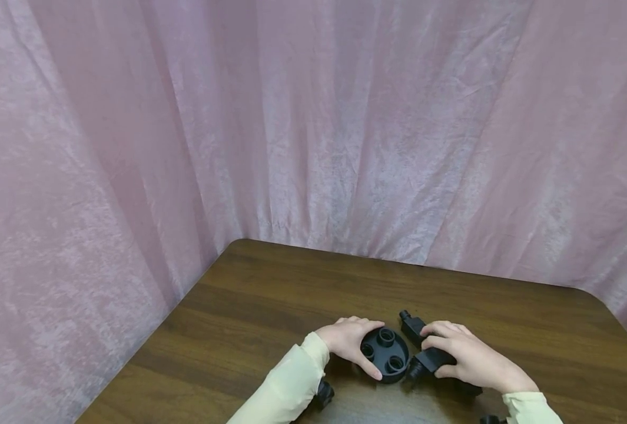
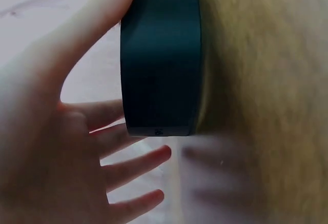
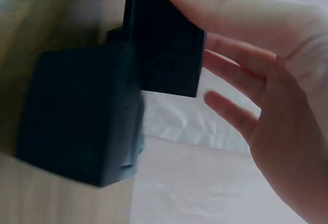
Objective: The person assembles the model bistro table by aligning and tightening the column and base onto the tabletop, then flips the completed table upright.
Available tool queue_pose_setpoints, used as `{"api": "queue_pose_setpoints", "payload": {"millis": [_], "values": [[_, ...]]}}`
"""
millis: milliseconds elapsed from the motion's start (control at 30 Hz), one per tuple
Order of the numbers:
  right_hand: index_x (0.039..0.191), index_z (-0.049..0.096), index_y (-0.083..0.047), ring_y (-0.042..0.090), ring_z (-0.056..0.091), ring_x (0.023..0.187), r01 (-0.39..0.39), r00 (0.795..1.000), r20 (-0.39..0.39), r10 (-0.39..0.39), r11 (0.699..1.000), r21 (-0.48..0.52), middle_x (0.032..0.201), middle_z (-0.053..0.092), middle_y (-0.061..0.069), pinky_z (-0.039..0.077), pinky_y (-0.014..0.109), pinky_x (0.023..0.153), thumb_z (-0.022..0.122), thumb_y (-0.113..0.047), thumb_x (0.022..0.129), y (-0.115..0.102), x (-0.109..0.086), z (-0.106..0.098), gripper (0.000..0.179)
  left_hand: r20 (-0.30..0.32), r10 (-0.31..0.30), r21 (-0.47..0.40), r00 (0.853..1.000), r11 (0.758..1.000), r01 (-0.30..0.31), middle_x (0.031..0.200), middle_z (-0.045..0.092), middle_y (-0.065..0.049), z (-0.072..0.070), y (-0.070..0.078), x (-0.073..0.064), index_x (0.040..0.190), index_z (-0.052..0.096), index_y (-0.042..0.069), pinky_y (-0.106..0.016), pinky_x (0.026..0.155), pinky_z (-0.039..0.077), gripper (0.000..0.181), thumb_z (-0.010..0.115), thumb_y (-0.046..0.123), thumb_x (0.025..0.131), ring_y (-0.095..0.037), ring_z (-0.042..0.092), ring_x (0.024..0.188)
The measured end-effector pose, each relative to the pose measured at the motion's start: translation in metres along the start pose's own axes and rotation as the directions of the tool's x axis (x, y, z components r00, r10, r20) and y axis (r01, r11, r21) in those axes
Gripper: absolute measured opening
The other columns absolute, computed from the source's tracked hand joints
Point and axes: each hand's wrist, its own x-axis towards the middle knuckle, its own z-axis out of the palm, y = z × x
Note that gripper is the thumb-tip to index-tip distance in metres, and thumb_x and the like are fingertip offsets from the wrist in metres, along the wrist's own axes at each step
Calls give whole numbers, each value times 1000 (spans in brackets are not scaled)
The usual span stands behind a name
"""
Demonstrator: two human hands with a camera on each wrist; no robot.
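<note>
My left hand (image 1: 347, 341) grips the rim of a round black base (image 1: 381, 355) with raised round sockets, thumb on the near side and fingers on the far side. In the left wrist view the base's smooth side wall (image 2: 161, 65) stands close over the table. My right hand (image 1: 472, 360) holds a black block with a ribbed round end (image 1: 435, 357), thumb and fingers on opposite sides; that end points at the base's right edge. Just beyond the right fingertips lies another black block with a narrow knob (image 1: 412, 330). A further black block (image 3: 66, 116) sits below the right hand, mostly hidden in the head view.
The brown wooden table (image 1: 271, 288) has rounded far corners. Pink curtains (image 1: 313, 118) hang behind it and along the left side. A black wrist device (image 1: 324, 393) is on the left forearm, and part of another (image 1: 490, 419) shows at the right sleeve.
</note>
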Motion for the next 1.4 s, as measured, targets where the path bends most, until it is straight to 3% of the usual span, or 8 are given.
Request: {"api": "queue_pose_setpoints", "payload": {"millis": [133,233,433,733,967,1133,1300,1400], "values": [[99,58,-24,7,55,88,-31,999,15,30,998,56,101,57,-12,46,32,73,75,-28,69,0,6,-6,35,18,-30,-13,999,999,31,128,47,8,-1,-1,-1,140,28,26,-35,92,37,94,68,62,63,-11,45,114],[103,56,-22,0,54,81,-101,994,58,94,986,130,96,60,-13,46,24,66,70,-33,75,-2,10,-10,33,37,-40,-35,998,999,42,130,45,8,-1,-2,-1,140,26,27,-36,93,37,94,68,61,63,-13,44,115],[112,51,-28,-5,50,73,-226,973,73,218,962,150,94,62,-13,41,20,59,57,-49,81,-8,14,-11,38,25,-44,-62,999,997,45,132,44,8,3,-3,1,140,25,29,-34,93,37,94,67,63,63,-13,43,115],[114,50,-33,-3,51,78,-205,979,10,205,970,130,101,53,-17,43,20,63,58,-48,81,-8,14,-9,37,16,-57,-97,998,994,58,132,43,8,3,-6,0,140,23,30,-34,92,36,95,68,62,63,-14,42,115],[113,54,-29,-3,46,74,-125,992,-6,128,979,160,98,48,-13,39,16,60,65,-34,81,-10,17,-9,35,35,-68,-114,997,991,72,136,40,8,2,-5,-1,141,21,30,-37,95,35,95,67,62,65,-15,40,120],[117,51,-30,-3,50,79,-95,993,-54,107,977,189,105,50,-10,45,18,61,69,-21,78,-13,20,-8,44,39,-75,-115,996,990,79,138,38,7,2,-4,-2,141,21,30,-37,97,34,95,67,62,65,-16,39,122],[128,41,-28,2,55,90,-107,989,-84,125,976,188,113,52,-9,48,22,66,70,-22,77,-16,22,-7,59,42,-83,-118,996,989,87,139,37,7,3,-4,-2,141,21,30,-39,98,33,95,67,62,64,-17,37,124],[127,42,-27,4,56,96,-90,987,-115,111,981,175,114,52,-12,49,24,71,70,-22,77,-19,22,-6,57,46,-83,-116,995,989,88,140,36,7,4,-5,-2,141,21,30,-39,98,33,95,67,61,65,-17,37,125]]}}
